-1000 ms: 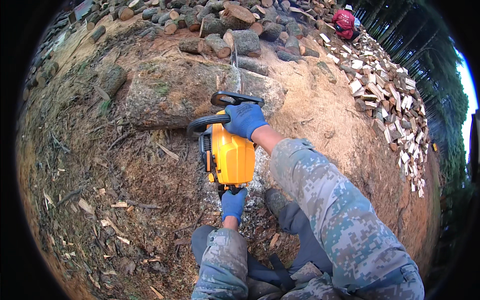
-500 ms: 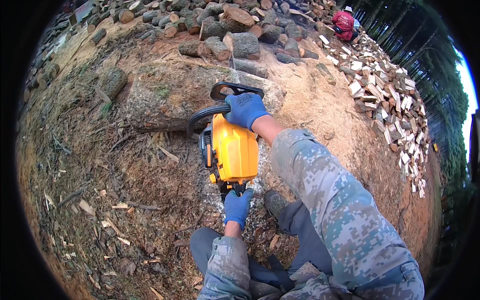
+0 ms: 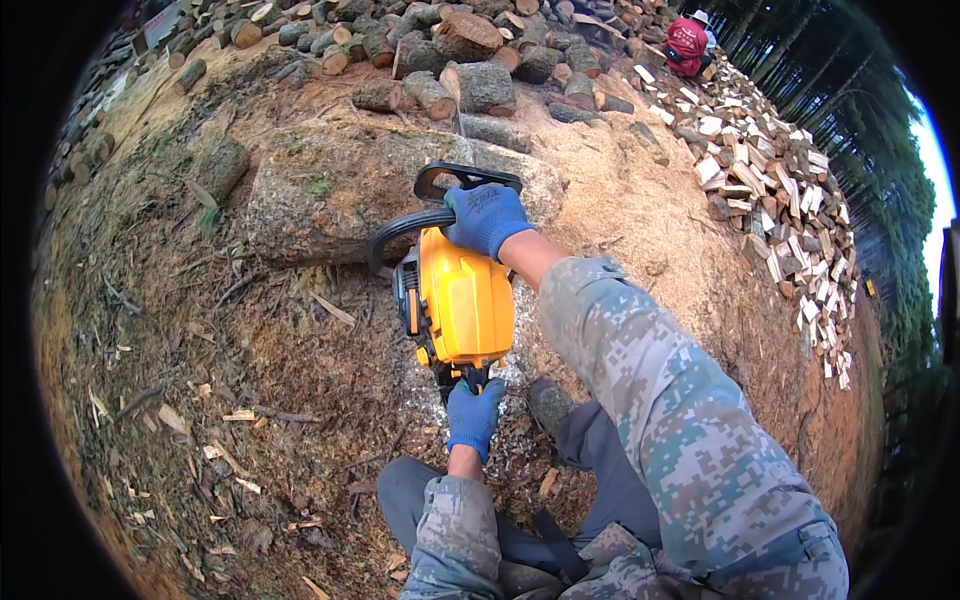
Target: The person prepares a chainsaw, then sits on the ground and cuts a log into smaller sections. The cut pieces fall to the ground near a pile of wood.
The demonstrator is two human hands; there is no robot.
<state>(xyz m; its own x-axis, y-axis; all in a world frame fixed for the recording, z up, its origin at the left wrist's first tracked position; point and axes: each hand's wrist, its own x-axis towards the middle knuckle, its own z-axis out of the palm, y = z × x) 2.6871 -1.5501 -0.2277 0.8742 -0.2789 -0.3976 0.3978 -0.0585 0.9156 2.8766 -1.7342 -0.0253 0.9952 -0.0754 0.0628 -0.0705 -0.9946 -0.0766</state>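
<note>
A yellow and black chainsaw (image 3: 467, 300) is held in front of me with both hands in blue gloves. My right hand (image 3: 488, 218) is closed round the black front handle, just behind the black hand guard (image 3: 440, 178). Lower down, my left hand (image 3: 474, 418) grips the rear handle; its fingertips are partly hidden. A thick, mossy log (image 3: 320, 205) lies across the ground ahead of the saw. The saw's narrow bar extends past the guard at the log's right part, where pale sawdust lies; how deep it sits I cannot tell.
Cut logs (image 3: 480, 88) are heaped beyond the big log. To the right lies a long pile of split firewood (image 3: 770, 195). A person in a red top (image 3: 687, 45) is at its far end. My boot (image 3: 550, 405) stands near the saw. Wood chips and sticks litter the ground.
The saw's front and my right hand have shifted very slightly left in the picture, as has the scene behind. Both hands keep their grip.
</note>
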